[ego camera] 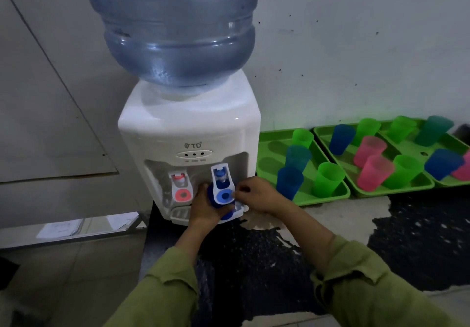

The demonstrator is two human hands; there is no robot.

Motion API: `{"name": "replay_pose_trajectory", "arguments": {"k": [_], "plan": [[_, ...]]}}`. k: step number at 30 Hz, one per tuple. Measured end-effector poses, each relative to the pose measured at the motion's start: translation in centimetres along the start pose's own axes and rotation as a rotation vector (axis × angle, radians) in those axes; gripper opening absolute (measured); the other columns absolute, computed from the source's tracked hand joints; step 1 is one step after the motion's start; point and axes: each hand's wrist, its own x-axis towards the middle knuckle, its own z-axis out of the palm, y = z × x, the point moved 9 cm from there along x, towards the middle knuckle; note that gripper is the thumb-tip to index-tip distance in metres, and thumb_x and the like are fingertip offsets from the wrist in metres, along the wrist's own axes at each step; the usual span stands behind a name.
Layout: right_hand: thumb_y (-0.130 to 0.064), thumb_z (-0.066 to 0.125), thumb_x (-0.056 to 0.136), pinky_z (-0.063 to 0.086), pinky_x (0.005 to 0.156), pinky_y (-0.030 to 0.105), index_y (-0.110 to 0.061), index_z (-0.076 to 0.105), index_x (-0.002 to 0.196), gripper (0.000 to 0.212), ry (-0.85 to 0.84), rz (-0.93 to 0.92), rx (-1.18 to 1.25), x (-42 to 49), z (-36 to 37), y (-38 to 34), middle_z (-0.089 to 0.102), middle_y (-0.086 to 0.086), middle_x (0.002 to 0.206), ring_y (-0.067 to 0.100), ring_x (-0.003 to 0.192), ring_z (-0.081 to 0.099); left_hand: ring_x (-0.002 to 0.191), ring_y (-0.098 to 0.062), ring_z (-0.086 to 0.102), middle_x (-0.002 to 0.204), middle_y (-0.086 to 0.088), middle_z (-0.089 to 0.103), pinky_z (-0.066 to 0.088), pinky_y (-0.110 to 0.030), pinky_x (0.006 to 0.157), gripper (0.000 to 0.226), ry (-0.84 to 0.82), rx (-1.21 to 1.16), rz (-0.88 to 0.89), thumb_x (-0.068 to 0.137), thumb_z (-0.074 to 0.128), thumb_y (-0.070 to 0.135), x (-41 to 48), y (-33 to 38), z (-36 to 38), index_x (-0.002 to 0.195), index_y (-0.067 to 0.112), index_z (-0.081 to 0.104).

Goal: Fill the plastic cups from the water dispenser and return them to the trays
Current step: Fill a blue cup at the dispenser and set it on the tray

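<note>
A white water dispenser (189, 133) with a big blue bottle (175, 29) stands on a dark counter. My left hand (203, 207) grips a blue plastic cup (213, 198) under the blue tap lever (222, 185). My right hand (256, 194) has its curled fingers at the right edge of that lever; how it holds the lever is unclear. The red tap lever (181, 186) sits to the left, untouched. Three green trays (264, 171) to the right hold several green, blue, teal and pink cups.
The wall runs behind the trays. The counter surface (407, 237) in front is dark with pale worn patches. A grey panel (50, 123) and a low ledge with papers (63, 227) lie left of the dispenser.
</note>
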Motion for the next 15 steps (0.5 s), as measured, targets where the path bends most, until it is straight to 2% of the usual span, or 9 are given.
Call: {"name": "replay_pose_trajectory", "arguments": {"k": [3,6,11,13,15], "plan": [[-0.022,0.058,0.089,0.034,0.043,0.016,-0.008,0.053,0.061,0.032,0.003,0.038,0.169,-0.7,-1.1,-0.5,0.046,0.004,0.054,0.008,0.045,0.042,0.112,-0.027,0.056,0.123,-0.014,0.057,0.046,-0.037,0.093,0.072,-0.020,0.043,0.007,0.058,0.087,0.009,0.2,-0.1,0.1,0.116,0.004,0.045],[-0.019,0.057,0.089,0.040,0.048,0.025,-0.007,0.055,0.063,0.029,0.038,0.080,0.333,-0.8,-2.3,-0.9,0.047,0.004,0.051,0.010,0.041,0.043,0.116,-0.029,0.053,0.127,-0.014,0.055,0.044,-0.039,0.097,0.075,-0.045,0.076,0.009,0.059,0.087,0.012,0.3,-0.2,0.1,0.120,0.005,0.044],[-0.019,0.050,0.090,0.051,0.063,0.038,0.003,0.063,0.080,0.028,0.084,0.089,0.256,-0.3,-2.8,-0.8,0.057,0.009,0.062,0.020,0.054,0.054,0.118,-0.027,0.052,0.130,-0.011,0.054,0.042,-0.033,0.097,0.077,-0.069,0.152,0.009,0.060,0.087,0.018,0.6,-0.1,0.5,0.122,0.007,0.042],[-0.021,0.049,0.091,0.052,0.069,0.042,0.001,0.062,0.081,0.027,0.197,0.085,0.144,-0.2,-3.8,-0.1,0.063,0.014,0.072,0.029,0.069,0.062,0.119,-0.026,0.051,0.130,-0.009,0.053,0.040,-0.030,0.097,0.078,-0.076,0.197,0.017,0.060,0.086,0.020,0.7,0.0,0.6,0.123,0.008,0.041],[-0.025,0.053,0.090,0.045,0.064,0.036,-0.006,0.056,0.083,0.021,0.357,0.096,0.050,-0.4,-5.2,0.7,0.063,0.013,0.081,0.031,0.082,0.062,0.119,-0.025,0.051,0.130,-0.008,0.052,0.039,-0.027,0.094,0.078,-0.076,0.219,0.013,0.061,0.085,0.023,0.8,-0.1,0.5,0.122,0.009,0.040]]}}
